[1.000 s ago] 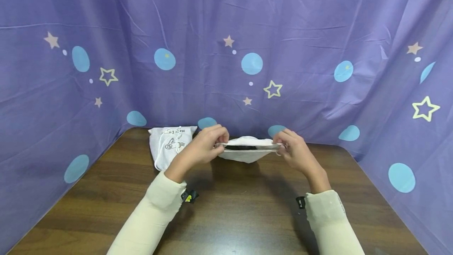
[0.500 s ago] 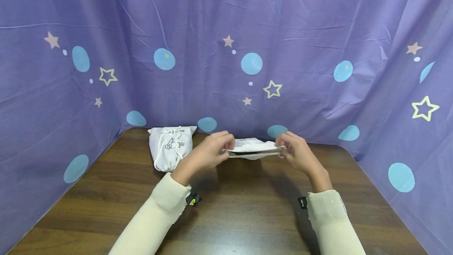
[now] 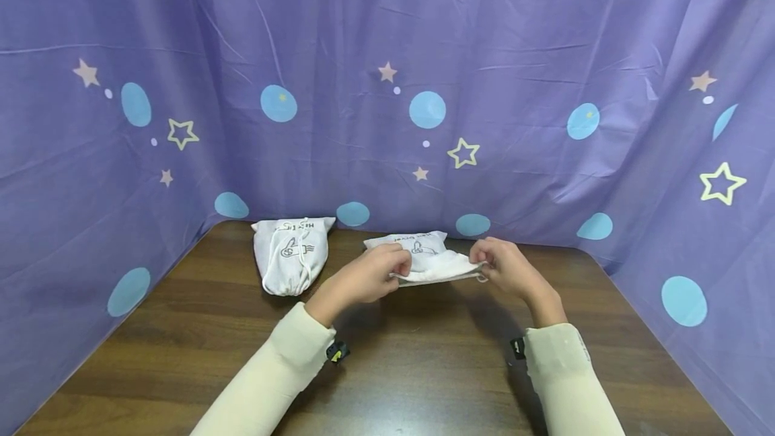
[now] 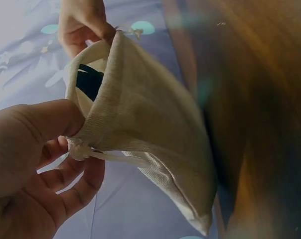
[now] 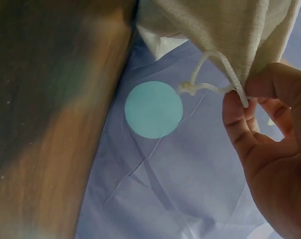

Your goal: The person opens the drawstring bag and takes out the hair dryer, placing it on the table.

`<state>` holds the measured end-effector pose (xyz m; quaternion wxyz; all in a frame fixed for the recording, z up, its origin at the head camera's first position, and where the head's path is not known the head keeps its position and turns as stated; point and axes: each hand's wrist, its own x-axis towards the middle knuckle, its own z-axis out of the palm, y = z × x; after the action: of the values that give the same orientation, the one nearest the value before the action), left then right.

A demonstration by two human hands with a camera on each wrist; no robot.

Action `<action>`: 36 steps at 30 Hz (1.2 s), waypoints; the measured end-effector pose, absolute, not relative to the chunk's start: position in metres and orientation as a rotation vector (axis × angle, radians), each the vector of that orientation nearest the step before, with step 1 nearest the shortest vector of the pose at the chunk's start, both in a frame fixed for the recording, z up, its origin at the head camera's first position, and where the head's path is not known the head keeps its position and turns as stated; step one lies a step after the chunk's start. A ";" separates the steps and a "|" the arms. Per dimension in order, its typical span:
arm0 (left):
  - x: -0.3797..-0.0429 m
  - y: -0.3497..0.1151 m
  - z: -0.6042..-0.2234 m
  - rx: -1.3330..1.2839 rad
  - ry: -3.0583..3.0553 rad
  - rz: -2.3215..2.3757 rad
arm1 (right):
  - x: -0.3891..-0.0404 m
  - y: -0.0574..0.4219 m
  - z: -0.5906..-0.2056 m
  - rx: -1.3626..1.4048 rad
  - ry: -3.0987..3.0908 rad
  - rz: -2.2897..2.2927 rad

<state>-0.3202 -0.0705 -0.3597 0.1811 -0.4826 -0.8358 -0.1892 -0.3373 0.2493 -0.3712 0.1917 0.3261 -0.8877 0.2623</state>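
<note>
I am pinching the bag [image 3: 431, 260] at its mouth, left hand [image 3: 371, 274] and right hand [image 3: 508, 273] gripping opposite corners, over the table's [image 3: 424, 369] far side. Since a second ago I am tipping it nearer me, its printed face now showing; the mouth (a dark thing [image 4: 89, 82] is showing inside) is still gaping, so I am judging it uncinched.

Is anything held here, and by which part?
A white drawstring bag, by its open rim: the left hand pinches one end, the right hand the other.
</note>
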 end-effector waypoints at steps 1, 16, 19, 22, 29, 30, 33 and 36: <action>-0.320 -0.069 -0.362 -1.373 -2.373 -0.529 | -0.338 0.250 -0.372 0.906 -2.525 0.736; -0.317 -0.060 -0.381 -1.475 -2.611 -0.415 | -0.337 0.250 -0.385 0.908 -2.869 0.781; -0.314 -0.058 -0.382 -1.491 -2.652 -0.405 | -0.337 0.250 -0.386 0.910 -2.913 0.777; -0.313 -0.057 -0.383 -1.492 -2.676 -0.386 | -0.337 0.249 -0.388 0.935 -2.916 0.758; -0.311 -0.054 -0.383 -1.479 -2.723 -0.368 | -0.336 0.246 -0.388 0.986 -2.941 0.709; -0.311 -0.054 -0.384 -1.479 -2.731 -0.364 | -0.336 0.246 -0.389 0.989 -2.949 0.710; -0.310 -0.053 -0.385 -1.475 -2.752 -0.333 | -0.336 0.243 -0.389 0.972 -2.986 0.699; -0.310 -0.051 -0.387 -1.459 -2.774 -0.278 | -0.334 0.240 -0.388 0.953 -3.018 0.681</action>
<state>-0.3097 -0.0515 -0.3867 -0.0024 -0.4638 -0.8815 -0.0883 -0.3342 0.2402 -0.3885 -0.0480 0.2939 -0.9312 0.2101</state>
